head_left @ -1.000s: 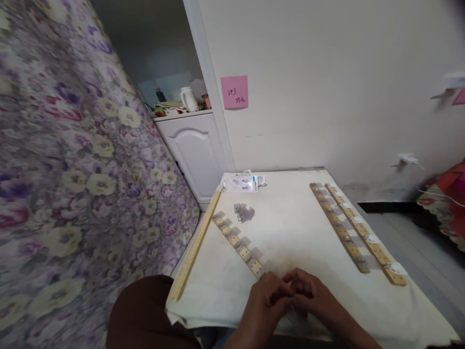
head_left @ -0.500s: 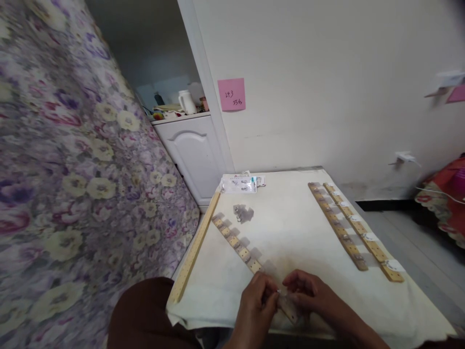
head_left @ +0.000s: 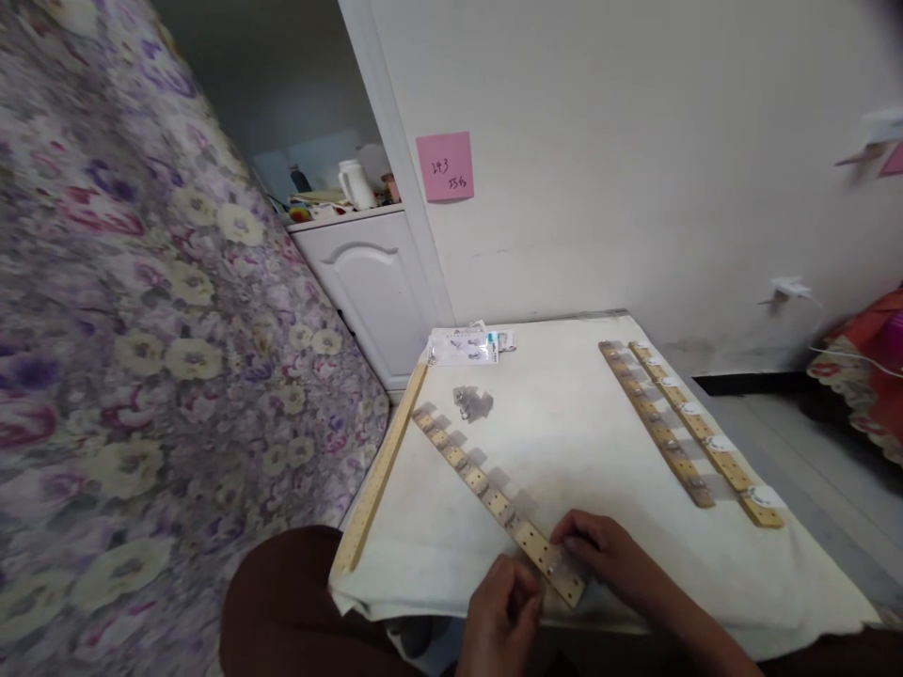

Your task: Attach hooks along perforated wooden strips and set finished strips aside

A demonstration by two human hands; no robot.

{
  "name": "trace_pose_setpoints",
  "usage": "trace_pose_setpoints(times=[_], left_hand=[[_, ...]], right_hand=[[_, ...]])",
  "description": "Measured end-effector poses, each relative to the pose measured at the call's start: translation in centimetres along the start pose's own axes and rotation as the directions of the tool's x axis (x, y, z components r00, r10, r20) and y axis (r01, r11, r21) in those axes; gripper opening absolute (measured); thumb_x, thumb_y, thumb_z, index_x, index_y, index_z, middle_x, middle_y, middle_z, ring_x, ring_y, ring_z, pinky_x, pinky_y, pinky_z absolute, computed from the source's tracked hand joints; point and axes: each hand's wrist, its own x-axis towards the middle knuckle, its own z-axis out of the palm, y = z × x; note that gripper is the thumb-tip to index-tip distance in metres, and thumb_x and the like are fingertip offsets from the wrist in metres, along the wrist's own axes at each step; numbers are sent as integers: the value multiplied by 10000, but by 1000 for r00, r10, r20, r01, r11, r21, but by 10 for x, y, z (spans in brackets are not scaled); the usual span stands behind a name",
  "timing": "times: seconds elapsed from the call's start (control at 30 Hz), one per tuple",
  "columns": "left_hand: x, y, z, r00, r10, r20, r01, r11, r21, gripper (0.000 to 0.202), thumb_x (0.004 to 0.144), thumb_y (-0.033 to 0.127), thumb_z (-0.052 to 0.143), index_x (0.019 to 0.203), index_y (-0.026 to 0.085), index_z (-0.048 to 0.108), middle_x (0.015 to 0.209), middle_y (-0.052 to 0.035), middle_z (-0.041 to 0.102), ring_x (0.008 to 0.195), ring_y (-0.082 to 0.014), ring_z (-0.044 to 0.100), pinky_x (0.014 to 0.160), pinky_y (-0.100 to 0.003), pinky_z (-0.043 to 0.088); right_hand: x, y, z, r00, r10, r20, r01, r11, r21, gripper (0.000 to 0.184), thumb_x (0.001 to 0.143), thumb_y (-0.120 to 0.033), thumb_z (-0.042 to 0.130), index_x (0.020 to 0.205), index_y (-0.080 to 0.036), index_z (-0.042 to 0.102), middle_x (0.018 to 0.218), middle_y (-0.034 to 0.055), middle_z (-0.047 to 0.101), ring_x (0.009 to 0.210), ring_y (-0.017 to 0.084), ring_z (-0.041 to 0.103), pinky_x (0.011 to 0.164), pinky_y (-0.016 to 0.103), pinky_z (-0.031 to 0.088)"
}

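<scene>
A narrow wooden strip (head_left: 498, 503) with holes lies slantwise on the cloth, with small metal pieces and clear tabs along it. At its near end my right hand (head_left: 596, 545) has bent fingers against the strip's right edge, beside a clear plastic piece (head_left: 564, 572). My left hand (head_left: 502, 602) is just left of that end, apart from the strip. Its fingers are curled together, and whatever they hold, if anything, is hidden. Farther back lies a small pile of metal bits (head_left: 466, 402).
A bare wooden strip (head_left: 377, 484) runs along the table's left edge. At the right lie two more strips, one with clear tabs (head_left: 653, 418) and one with white discs (head_left: 705, 437). Clear packets (head_left: 462, 348) lie at the back. A floral curtain (head_left: 176, 376) hangs on the left.
My left hand has come off the strip's near end and drawn back toward me. My right hand has shifted slightly up and right, uncovering more of the strip and its clear piece.
</scene>
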Motion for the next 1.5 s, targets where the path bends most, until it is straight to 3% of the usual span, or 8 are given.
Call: trace_pose_setpoints(times=[0.13, 0.33, 0.67, 0.87, 1.5], left_hand=[[1, -1, -3, 999, -26, -35, 29, 996, 82, 113, 779, 108, 494, 728, 207, 474, 699, 36, 481, 668, -130, 454, 615, -218, 350], [8, -3, -6, 998, 60, -28, -55, 987, 153, 94, 825, 130, 486, 778, 209, 504, 771, 18, 515, 707, -134, 475, 645, -221, 359], [16, -5, -5, 998, 31, -59, -21, 988, 151, 113, 768, 98, 556, 814, 201, 550, 744, 29, 529, 676, -128, 489, 618, -210, 368], [19, -7, -5, 996, 67, -65, -56, 985, 165, 147, 785, 100, 552, 875, 199, 615, 790, 3, 580, 703, -138, 536, 635, -218, 395], [13, -5, -5, 990, 142, -21, -137, 977, 163, 148, 839, 106, 533, 873, 218, 623, 849, -4, 595, 799, -145, 579, 701, -223, 435]], right_hand=[[7, -1, 1, 1000, -31, -4, 30, 994, -102, 157, 797, -182, 483, 831, -177, 636, 758, 6, 644, 733, 166, 569, 674, 267, 412], [17, 2, 7, 997, -79, -28, 73, 984, -165, 115, 798, -193, 510, 809, -188, 624, 674, -17, 620, 646, 144, 553, 605, 243, 398], [23, 11, 12, 994, -65, -87, 57, 995, -84, 144, 771, -208, 559, 891, -187, 636, 793, 24, 695, 708, 170, 618, 659, 273, 460], [20, 9, 13, 986, -54, -159, 32, 990, -138, 126, 761, -187, 543, 854, -186, 628, 738, 10, 654, 697, 167, 592, 665, 282, 448], [16, 9, 15, 982, -56, -181, 25, 985, -170, 122, 766, -186, 522, 843, -191, 616, 685, -15, 602, 653, 146, 544, 624, 257, 420]])
